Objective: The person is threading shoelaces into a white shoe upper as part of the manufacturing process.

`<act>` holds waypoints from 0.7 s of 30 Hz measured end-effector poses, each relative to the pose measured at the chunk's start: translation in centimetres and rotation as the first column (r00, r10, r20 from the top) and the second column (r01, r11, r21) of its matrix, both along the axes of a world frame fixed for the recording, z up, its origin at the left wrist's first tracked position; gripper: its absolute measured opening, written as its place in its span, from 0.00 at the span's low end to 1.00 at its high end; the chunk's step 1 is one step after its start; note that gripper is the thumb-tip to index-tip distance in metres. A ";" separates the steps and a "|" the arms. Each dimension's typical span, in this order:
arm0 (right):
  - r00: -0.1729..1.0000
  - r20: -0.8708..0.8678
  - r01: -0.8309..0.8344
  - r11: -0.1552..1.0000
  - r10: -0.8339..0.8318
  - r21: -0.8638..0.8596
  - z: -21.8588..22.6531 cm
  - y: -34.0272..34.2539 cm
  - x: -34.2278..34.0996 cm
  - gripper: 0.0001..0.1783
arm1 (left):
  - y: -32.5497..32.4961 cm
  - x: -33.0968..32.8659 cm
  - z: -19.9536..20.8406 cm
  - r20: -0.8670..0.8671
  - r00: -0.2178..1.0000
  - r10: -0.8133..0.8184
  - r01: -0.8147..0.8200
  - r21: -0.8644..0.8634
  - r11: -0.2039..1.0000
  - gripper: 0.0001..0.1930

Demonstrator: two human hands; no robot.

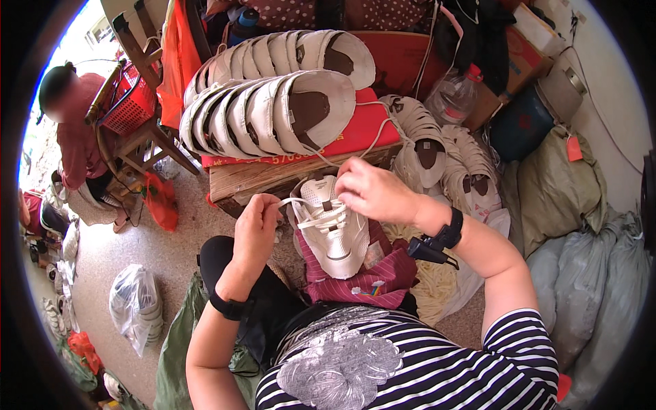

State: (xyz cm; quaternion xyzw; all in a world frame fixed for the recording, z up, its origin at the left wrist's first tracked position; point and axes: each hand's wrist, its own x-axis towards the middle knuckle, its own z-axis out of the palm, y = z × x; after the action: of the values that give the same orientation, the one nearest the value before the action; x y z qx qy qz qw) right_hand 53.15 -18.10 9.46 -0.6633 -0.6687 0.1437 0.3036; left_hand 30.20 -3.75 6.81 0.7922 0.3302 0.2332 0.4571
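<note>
White shoe [339, 247] is resting on the person's lap, toe pointing to the body, w/ maroon striped cloth [396, 277] lying under, prob. b/c it is giving soft, steady support. Left hand [253, 229] is pinching white lace [291, 200] betw. thumb & finger, holding it sideways, seemingly for separating it. Right hand [377, 191] is bending its fingers together at the lacing; can't tell if they're gripping lace. Nested shoes [268, 113] are lying on red-topped wooden bench [236, 183], prob. for easy reach.
</note>
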 end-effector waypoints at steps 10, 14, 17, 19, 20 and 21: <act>0.951 -0.310 -0.020 1.000 0.016 -0.010 -0.9 1.0 -0.7 0.10 | -0.7 0.3 0.4 0.003 0.994 -0.114 0.099 0.471 0.877 0.11; 0.961 -0.255 0.092 0.993 -0.109 -0.078 0.4 -0.3 0.6 0.07 | 0.5 -0.1 0.7 0.152 0.988 0.041 0.057 -0.588 0.807 0.16; 0.922 -0.238 0.291 0.953 -0.304 -0.089 1.0 -1.9 4.8 0.09 | 1.7 -1.0 -0.6 0.113 0.978 0.174 -0.029 -0.755 0.655 0.18; 0.931 -0.177 0.260 0.919 -0.320 -0.296 0.6 -3.3 6.0 0.08 | 1.5 -0.8 -0.8 0.220 0.958 0.185 0.077 -0.816 0.573 0.16; 0.930 -0.178 0.261 0.919 -0.321 -0.295 0.0 -3.3 5.9 0.08 | 1.4 -0.6 -0.8 0.320 0.923 0.212 0.185 -0.855 0.485 0.14; 0.960 0.032 0.281 0.953 -0.279 -0.118 -0.7 -3.6 5.6 0.07 | 1.1 -0.3 -0.5 0.320 0.925 0.206 0.188 -0.855 0.483 0.14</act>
State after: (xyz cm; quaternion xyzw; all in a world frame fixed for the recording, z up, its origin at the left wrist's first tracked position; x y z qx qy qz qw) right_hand 58.74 -21.71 8.77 -0.7696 -0.5604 0.1345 0.2750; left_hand 29.93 -2.66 6.32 0.3852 0.3111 0.1840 0.8491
